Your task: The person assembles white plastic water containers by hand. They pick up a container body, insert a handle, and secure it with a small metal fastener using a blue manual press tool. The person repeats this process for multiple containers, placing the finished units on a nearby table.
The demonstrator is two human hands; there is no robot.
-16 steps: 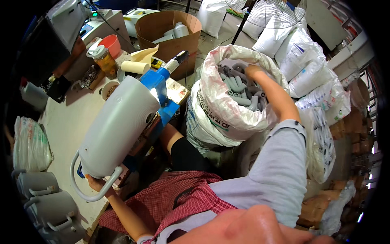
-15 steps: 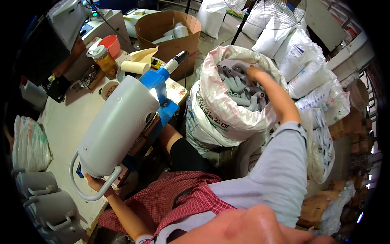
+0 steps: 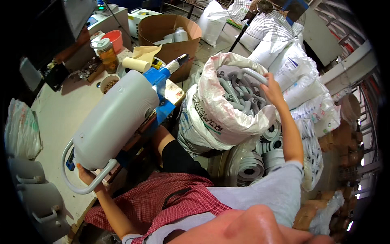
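A large grey plastic jug body (image 3: 113, 118) lies slanted over a blue fixture (image 3: 162, 83) at the table's edge. A curved grey handle (image 3: 70, 179) loops from its near end. My left hand (image 3: 86, 175) grips the jug's lower end beside that handle; some of its fingers are hidden. Over on the right, my right hand (image 3: 273, 88) is closed on one end of a loose grey handle (image 3: 254, 75). It holds this piece at the far right rim of a white woven sack (image 3: 211, 122), which is filled with several similar handles (image 3: 239, 91).
A pale table (image 3: 53, 122) bears a lidded jar (image 3: 107, 55), a red bowl (image 3: 113, 40) and a small parts bowl (image 3: 108, 84). Finished-looking grey jugs (image 3: 40, 201) stand near left. Behind are a cardboard box (image 3: 170, 24) and a fan (image 3: 266, 18); round grey parts (image 3: 250, 168) lie below the sack.
My right hand has come up from among the handles to the sack's right rim, now with one handle in it. My left hand stays at the jug's lower end. The view has shifted slightly.
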